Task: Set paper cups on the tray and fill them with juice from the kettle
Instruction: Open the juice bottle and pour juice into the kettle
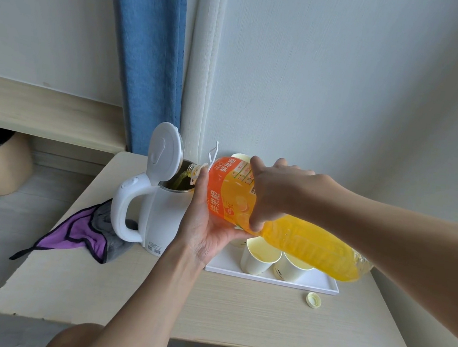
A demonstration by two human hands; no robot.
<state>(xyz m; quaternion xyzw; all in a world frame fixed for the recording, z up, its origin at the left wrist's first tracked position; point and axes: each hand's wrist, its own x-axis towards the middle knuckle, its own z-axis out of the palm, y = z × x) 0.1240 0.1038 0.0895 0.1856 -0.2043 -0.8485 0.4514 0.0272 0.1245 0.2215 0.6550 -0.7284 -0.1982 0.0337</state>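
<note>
your left hand [203, 228] cups the one juice bottle [308, 243] from below, your right hand [274, 190] grips it from above, its mouth over the one open kettle [159, 216]. two paper cups [259, 259] stand on the one tray [266, 279] beside it, more partly hidden behind the bottle; one cap [313, 300] lies nearby.

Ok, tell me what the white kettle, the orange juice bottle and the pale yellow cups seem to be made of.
White kettle: smooth, faintly glossy plastic shell; inside looks like dull metal.
Orange juice bottle: thin clear plastic, juice showing through its ribbed wall.
Pale yellow cups: probably matt paper, with thin rolled rims.
</note>
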